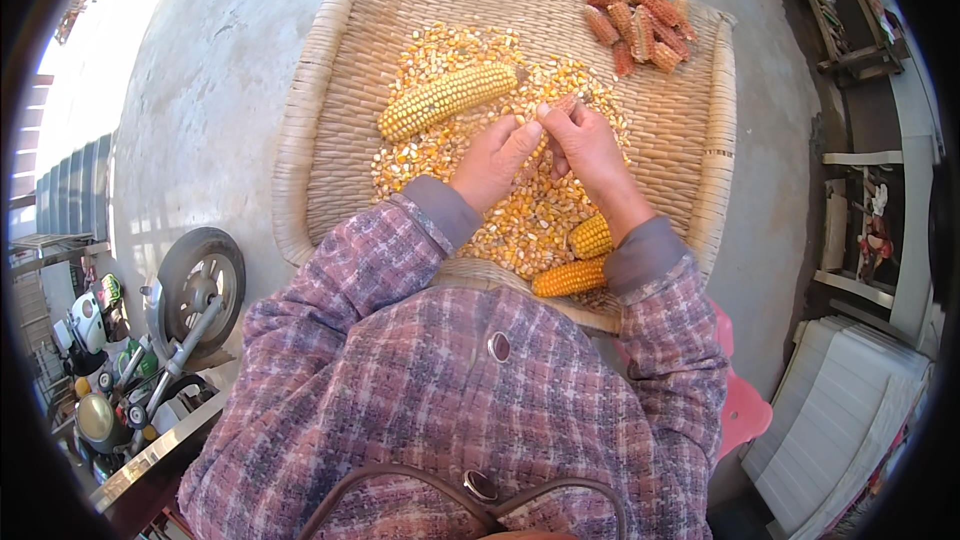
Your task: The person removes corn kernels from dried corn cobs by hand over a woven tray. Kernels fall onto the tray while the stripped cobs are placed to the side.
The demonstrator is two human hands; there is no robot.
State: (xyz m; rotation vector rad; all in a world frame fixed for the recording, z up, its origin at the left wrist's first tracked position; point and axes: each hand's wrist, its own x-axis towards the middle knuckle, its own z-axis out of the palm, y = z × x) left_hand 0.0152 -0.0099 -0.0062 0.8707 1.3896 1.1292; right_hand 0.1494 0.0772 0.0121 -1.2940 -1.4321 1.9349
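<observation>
Both of my hands meet over a spread of loose corn kernels [420,161] on a woven tray [667,120]. My left hand [499,154] grips the near part of a partly shelled corn cob [564,103], thumb along its side. My right hand [589,139] holds the same cob's far part, where bare reddish core shows. Fingers cover most of the cob. A pale yellow ear of corn [450,101] lies on the kernels beyond my left hand. Two deeper yellow ears, one short [591,236] and one longer [570,277], lie by my right wrist, partly hidden by the sleeve.
Several bare corn cobs [641,22] are piled at the tray's far right corner. Concrete floor [217,90] surrounds the tray. A motor vehicle's wheel [201,289] stands at the left. Wooden shelving [862,60], a pale panelled box [832,397] and a pink plastic seat [742,412] are on the right.
</observation>
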